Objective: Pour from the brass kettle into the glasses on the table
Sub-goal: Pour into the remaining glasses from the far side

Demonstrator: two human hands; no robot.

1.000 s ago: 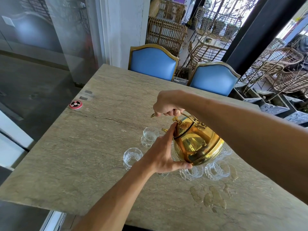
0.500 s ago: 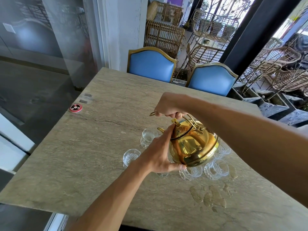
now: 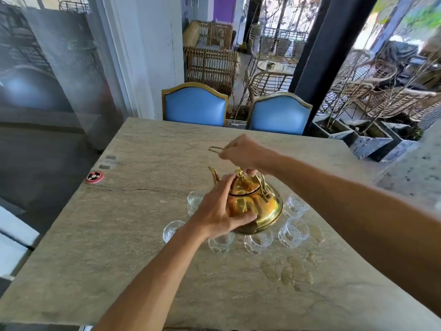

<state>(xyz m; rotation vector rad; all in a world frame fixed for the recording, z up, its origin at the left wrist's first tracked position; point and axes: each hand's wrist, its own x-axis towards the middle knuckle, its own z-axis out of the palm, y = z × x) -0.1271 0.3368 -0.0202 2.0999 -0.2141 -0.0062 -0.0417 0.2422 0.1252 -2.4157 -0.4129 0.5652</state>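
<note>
A shiny brass kettle (image 3: 256, 206) stands roughly upright in the middle of the stone table (image 3: 119, 235), spout pointing away to the left. My right hand (image 3: 243, 152) is closed around its raised handle from above. My left hand (image 3: 219, 211) is pressed against the kettle's near left side and lid, fingers wrapped on the body. Several small cut glasses ring the kettle: one at the left (image 3: 171, 231), one at the front (image 3: 258, 242), one at the right (image 3: 294, 232). Others are partly hidden behind the kettle and my left hand.
Wet spill patches (image 3: 286, 271) lie on the table right of the front glasses. A round red disc (image 3: 94, 176) sits near the left edge. Two blue chairs (image 3: 194, 105) stand at the far side. Glass walls and wicker furniture lie beyond.
The kettle has swung back from a strong leftward tilt to about upright and come down among the glasses. My right hand rose with the handle; my left hand stayed on the body.
</note>
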